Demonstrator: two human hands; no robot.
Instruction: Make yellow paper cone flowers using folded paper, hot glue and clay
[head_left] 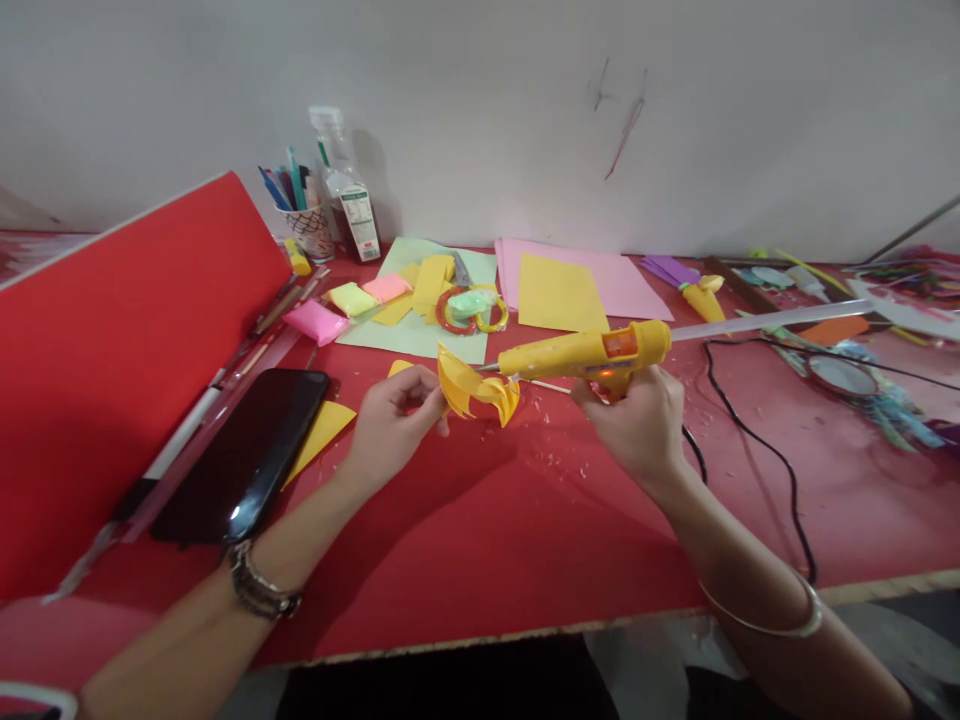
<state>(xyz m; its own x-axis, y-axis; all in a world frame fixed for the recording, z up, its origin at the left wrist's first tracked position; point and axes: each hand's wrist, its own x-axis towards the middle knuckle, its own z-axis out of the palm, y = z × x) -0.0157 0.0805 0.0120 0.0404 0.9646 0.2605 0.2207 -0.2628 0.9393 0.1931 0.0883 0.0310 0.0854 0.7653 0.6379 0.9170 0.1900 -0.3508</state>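
Between the thumb and fingers of my left hand (401, 420) is a curled yellow paper piece (459, 382), shaped like petals. My right hand (637, 420) is wrapped round the handle of a yellow hot glue gun (570, 352), whose small orange light glows. The gun's metal nozzle points left and meets or nearly meets the paper piece; I cannot tell if it touches. A long clear glue stick (765, 320) sticks out of the gun's back. Below my left hand lies a flat yellow paper piece (321, 438), partly under a black phone (244, 455).
A red board (135, 360) leans at the left. Behind stand a cup of pens (309, 232) and a bottle (352, 215). Scissors (471, 312), clay packets and paper sheets (562, 292) lie at the back. A black cord (772, 445) curves across the right side.
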